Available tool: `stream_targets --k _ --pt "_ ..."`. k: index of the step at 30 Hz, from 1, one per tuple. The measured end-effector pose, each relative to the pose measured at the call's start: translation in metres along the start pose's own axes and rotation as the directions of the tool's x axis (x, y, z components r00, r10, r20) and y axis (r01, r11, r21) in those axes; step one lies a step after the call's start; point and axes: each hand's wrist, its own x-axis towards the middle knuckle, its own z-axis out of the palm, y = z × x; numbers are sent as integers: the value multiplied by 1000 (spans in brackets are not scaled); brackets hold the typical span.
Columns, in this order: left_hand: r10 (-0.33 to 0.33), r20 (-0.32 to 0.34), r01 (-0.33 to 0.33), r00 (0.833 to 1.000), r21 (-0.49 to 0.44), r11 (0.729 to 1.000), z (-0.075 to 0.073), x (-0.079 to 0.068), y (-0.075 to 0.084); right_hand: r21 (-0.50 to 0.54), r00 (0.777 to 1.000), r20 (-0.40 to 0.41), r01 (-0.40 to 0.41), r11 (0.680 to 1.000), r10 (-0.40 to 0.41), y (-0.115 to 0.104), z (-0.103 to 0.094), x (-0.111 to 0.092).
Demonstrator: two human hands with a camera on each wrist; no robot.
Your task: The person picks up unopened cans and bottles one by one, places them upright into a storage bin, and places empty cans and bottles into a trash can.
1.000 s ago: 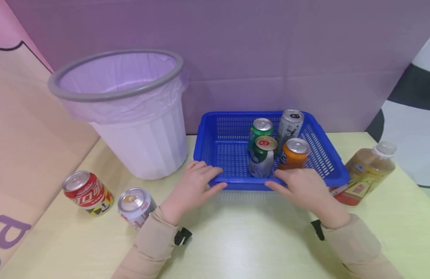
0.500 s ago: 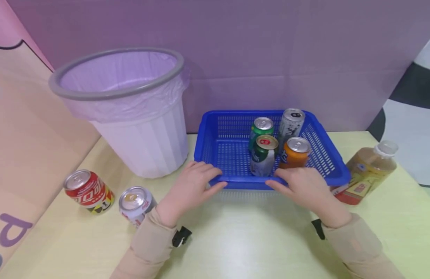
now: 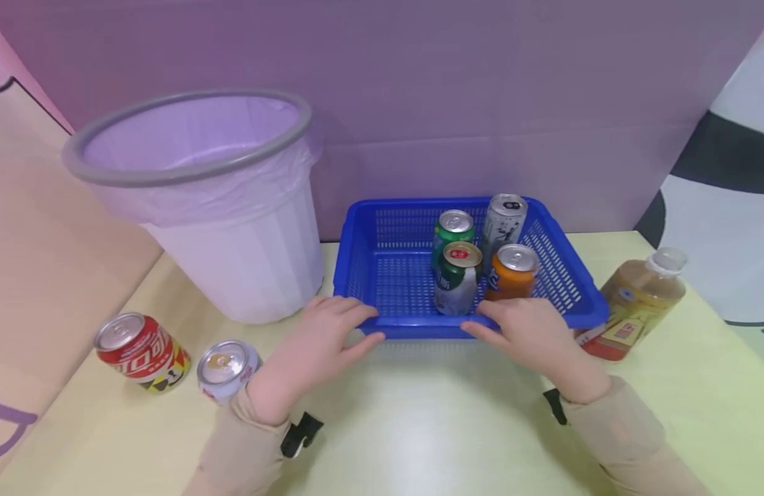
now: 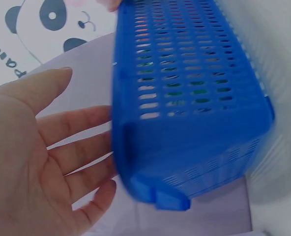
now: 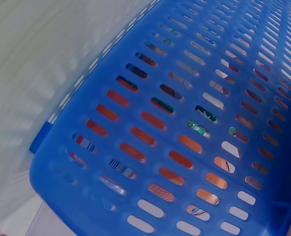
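Observation:
A blue plastic basket [image 3: 406, 329] stands on the table with several drink cans inside: an orange can [image 3: 510, 279], a dark green and silver can [image 3: 457, 286], a green can [image 3: 451, 234] and a tall pale can [image 3: 503, 224]. At its front left corner is my left hand [image 3: 319, 351]. The left wrist view shows that hand's fingers [image 4: 89, 152] loosely extended to the basket's rim, with the thumb apart from it. My right hand [image 3: 530, 337] holds the front rim, fingers over the edge and thumb in front; the right wrist view shows mainly the perforated basket wall [image 5: 185, 132].
A white bin [image 3: 251, 255] with a purple liner stands left of the basket. Left of my left hand are a red can [image 3: 142, 351] and a white can [image 3: 228, 372]. A bottle of amber drink [image 3: 632, 306] stands close by the basket's right side.
My left hand has loosened and drawn slightly left from the rim, its wrist moving left too. The whole head view has shifted a little; the cans keep their places in the basket.

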Motion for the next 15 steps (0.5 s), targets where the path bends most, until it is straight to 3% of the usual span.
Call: stream_targets --k 5,15 --pt "18 -53 -18 998 1 1000 -13 -11 -3 0 1000 6 -2 1000 2 0 1 1" --pt "-6 -129 7 992 1 1000 -40 -25 -17 2 1000 -24 2 1000 -2 0 2 0"
